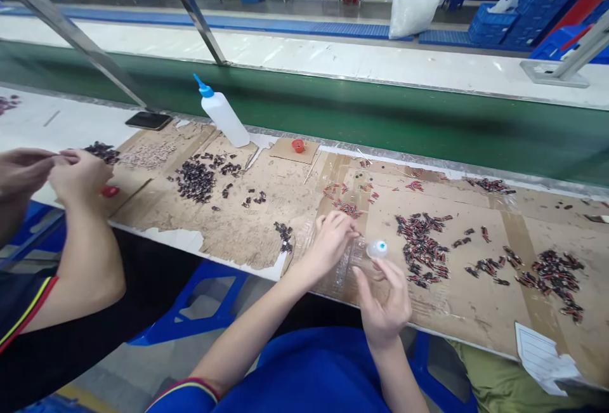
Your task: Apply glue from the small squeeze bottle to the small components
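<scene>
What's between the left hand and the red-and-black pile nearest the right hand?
The head view shows a whitish round piece with a blue spot between the left hand and the pile, at the right hand.

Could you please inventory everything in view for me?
Small cup: one, whitish with blue centre, right of centre
Small red parts: many, red, right of centre
Black-and-red parts: many, black and red, right
Small black parts: many, black, left and centre
Small pale pieces: many, beige, left
Squeeze bottle: one, whitish with blue nozzle, back left
Small dish: one, red, right of bottle
Phone-like slab: one, dark, back left
Cardboard: several pieces, brown, foreground
Paper sheet: one, white, front right
Belt-like strip: one, green, behind cardboard
Plastic bag: one, whitish, background right
Crates: many, blue, background
Metal posts: three, silver, left and right
Stools: several, blue, below
Co-worker's hands: two, bare, far left
Left hand: one, bare, centre
Right hand: one, bare, right of centre
</scene>
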Tool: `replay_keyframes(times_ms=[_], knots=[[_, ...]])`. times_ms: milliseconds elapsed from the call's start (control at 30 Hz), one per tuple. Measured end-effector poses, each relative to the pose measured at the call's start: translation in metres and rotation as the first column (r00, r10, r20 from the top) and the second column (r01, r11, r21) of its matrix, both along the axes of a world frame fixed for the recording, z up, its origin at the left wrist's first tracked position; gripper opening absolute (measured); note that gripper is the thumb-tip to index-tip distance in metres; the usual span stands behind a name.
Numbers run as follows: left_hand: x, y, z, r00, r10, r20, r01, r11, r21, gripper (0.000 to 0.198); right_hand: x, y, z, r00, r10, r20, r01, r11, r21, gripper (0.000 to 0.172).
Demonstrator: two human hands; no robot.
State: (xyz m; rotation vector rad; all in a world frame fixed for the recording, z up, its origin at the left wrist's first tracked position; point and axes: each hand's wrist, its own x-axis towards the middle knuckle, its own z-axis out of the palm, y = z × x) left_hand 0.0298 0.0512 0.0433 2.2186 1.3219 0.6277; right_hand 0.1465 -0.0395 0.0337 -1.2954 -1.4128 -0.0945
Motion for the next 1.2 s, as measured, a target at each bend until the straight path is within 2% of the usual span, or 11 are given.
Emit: replay_keyframes(times_ms=[67,133,233,367,467,600,733,833,967,1200], knots=[[-0.016,-0.018,0.004,0.997,-0.063,0.052,0.063,0.998,0.004,0.015,-0.01,0.003,0.007,0.996,0.082,-0.041,-0.086,0.992,-0.089,0.022],[-0.03,-0.033,0.004,0.994,-0.068,0.08,0.068,0.998,0.011,0.016,-0.018,0.007,0.009,0.984,0.143,-0.104,-0.157,0.977,-0.146,0.011],[-0.042,-0.045,-0.001,0.993,-0.031,0.115,0.033,0.999,-0.015,0.018,-0.025,0.012,0.004,0.964,0.171,-0.205,-0.213,0.956,-0.204,0.01],[-0.049,-0.044,-0.009,0.991,0.031,0.129,-0.021,0.997,-0.072,0.017,-0.027,0.012,-0.009,0.937,0.249,-0.246,-0.318,0.899,-0.301,0.015],[-0.049,-0.041,-0.016,0.994,0.07,0.089,-0.064,0.996,-0.065,0.012,-0.024,0.011,-0.019,0.953,0.203,-0.226,-0.273,0.9,-0.339,0.02],[-0.043,-0.036,-0.029,0.987,0.161,0.023,-0.16,0.987,-0.033,0.018,-0.023,0.012,-0.028,0.973,0.096,-0.21,-0.169,0.915,-0.367,0.024],[-0.037,-0.034,-0.037,0.978,0.201,0.055,-0.199,0.979,-0.043,0.013,-0.027,0.014,-0.031,0.962,0.053,-0.268,-0.162,0.9,-0.404,0.026],[-0.037,-0.036,-0.038,0.971,0.214,0.107,-0.207,0.975,-0.077,0.012,-0.031,0.016,-0.031,0.926,0.03,-0.376,-0.204,0.878,-0.434,0.028],[-0.041,-0.041,-0.033,0.95,0.226,0.215,-0.215,0.974,-0.074,0.01,-0.035,0.017,-0.029,0.841,0.022,-0.541,-0.328,0.815,-0.477,0.029],[-0.042,-0.048,-0.029,0.867,0.263,0.424,-0.232,0.965,-0.123,0.01,-0.038,0.017,-0.021,0.687,0.018,-0.726,-0.475,0.767,-0.43,0.033]])
